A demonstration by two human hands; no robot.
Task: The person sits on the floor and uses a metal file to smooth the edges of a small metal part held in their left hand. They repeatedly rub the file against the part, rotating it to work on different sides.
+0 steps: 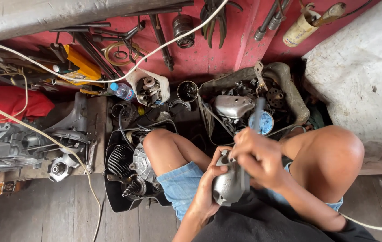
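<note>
My left hand [209,183] grips a grey cast-metal engine cover [231,183] from below, held over my lap between my knees. My right hand [258,157] closes over the top of the same cover, its fingers curled; whether it also holds a small tool is hidden. Just beyond my hands stands a worn metal tub [289,85] with greasy engine parts, a silver casing [233,105] and a round blue-faced part [262,122].
A dismantled engine [132,168] sits in a black tray by my left knee. Another engine block [16,145] lies on boards at the left. Tools hang on the red wall [209,58]. A white cable [110,78] crosses the scene. A plastic bottle [121,91] and bagged parts [149,87] stand behind.
</note>
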